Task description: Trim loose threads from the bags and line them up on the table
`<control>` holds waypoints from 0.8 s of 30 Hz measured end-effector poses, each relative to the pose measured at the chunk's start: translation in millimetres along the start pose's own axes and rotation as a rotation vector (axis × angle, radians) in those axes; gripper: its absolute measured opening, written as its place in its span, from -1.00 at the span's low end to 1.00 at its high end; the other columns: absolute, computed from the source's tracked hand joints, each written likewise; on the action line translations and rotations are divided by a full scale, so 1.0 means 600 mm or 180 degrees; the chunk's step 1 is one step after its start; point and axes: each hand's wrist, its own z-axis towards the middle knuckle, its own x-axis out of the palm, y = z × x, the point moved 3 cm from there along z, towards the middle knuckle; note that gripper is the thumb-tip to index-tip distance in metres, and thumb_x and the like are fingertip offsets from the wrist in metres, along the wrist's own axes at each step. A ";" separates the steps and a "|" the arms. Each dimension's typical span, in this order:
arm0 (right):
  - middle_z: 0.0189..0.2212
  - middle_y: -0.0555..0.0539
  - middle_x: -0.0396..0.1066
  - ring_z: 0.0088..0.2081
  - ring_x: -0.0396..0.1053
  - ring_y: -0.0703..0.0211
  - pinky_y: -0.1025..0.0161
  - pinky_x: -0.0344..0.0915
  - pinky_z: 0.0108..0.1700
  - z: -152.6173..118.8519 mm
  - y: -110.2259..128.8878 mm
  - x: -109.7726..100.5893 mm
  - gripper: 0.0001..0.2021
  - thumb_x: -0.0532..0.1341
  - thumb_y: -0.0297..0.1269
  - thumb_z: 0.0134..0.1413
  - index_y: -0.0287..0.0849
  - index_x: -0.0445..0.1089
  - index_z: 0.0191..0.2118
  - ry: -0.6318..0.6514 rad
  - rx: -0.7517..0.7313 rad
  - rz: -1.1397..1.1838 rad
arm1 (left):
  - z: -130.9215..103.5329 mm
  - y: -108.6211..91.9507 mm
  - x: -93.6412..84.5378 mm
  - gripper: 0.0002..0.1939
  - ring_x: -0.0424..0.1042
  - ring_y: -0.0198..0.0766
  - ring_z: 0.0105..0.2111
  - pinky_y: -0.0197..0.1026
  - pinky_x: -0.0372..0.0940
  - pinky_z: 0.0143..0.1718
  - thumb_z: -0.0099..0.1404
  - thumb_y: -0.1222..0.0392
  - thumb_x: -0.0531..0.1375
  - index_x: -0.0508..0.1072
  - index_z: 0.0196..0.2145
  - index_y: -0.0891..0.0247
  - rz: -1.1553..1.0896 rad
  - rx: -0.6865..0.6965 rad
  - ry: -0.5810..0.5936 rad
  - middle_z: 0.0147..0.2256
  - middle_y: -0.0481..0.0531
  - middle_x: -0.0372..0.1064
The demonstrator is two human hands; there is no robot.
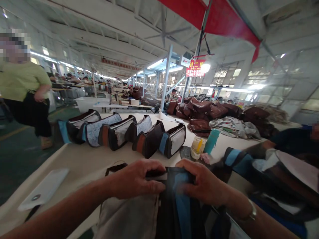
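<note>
Directly in front of me is a dark bag [167,212] with a blue stripe and a pale grey lining panel, its lower part cut off by the frame. My left hand [139,179] grips its upper edge, thumb on the near side and fingers over the far side. My right hand [201,182] pinches the same edge beside the blue stripe, a bracelet on its wrist. Both hands are close together at the bag's top. Beyond them a row of several similar bags [149,139] stands on the pale table [82,159].
A teal bottle [212,141] and a jar with a yellow strip [198,147] stand behind my right hand. A white flat piece [45,189] lies at left. Brown bags [204,109] are heaped farther back. More bag pieces [281,176] lie at right near a co-worker's arm. A person [23,83] walks at left.
</note>
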 end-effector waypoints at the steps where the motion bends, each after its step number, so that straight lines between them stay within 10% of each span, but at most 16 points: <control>1: -0.37 0.07 0.28 -0.37 0.17 0.29 0.33 0.11 -0.36 -0.003 -0.007 -0.002 -0.75 0.34 -0.17 0.11 -0.15 0.35 -0.17 -0.0029 -0.0010 0.0022 | 0.008 0.003 0.005 -0.63 0.24 -0.32 -0.34 -0.30 0.12 -0.34 0.27 -0.06 0.26 0.44 -0.11 0.28 -0.0147 -0.0043 0.0081 -0.33 -0.10 0.29; 13: -0.39 0.06 0.27 -0.41 0.13 0.29 0.30 0.10 -0.36 -0.002 -0.086 -0.020 -0.70 0.36 -0.11 0.11 -0.15 0.29 -0.19 -0.0651 -0.0278 0.0097 | 0.118 0.015 -0.016 -0.72 0.13 -0.40 -0.47 -0.31 0.01 -0.48 0.21 0.03 0.31 0.48 -0.29 0.33 -0.0752 -0.0313 0.0534 -0.46 -0.13 0.24; 24: -0.15 -0.16 0.36 -0.06 0.26 0.02 0.06 0.17 0.04 0.018 -0.100 -0.011 -0.72 0.20 -0.07 0.22 -0.18 0.36 -0.11 -0.0104 -0.0416 0.0346 | 0.119 0.086 0.043 -0.80 0.21 -0.38 -0.49 -0.34 0.06 -0.51 0.11 0.12 0.30 0.46 -0.37 0.30 -0.0929 -0.0732 0.0813 -0.50 -0.14 0.26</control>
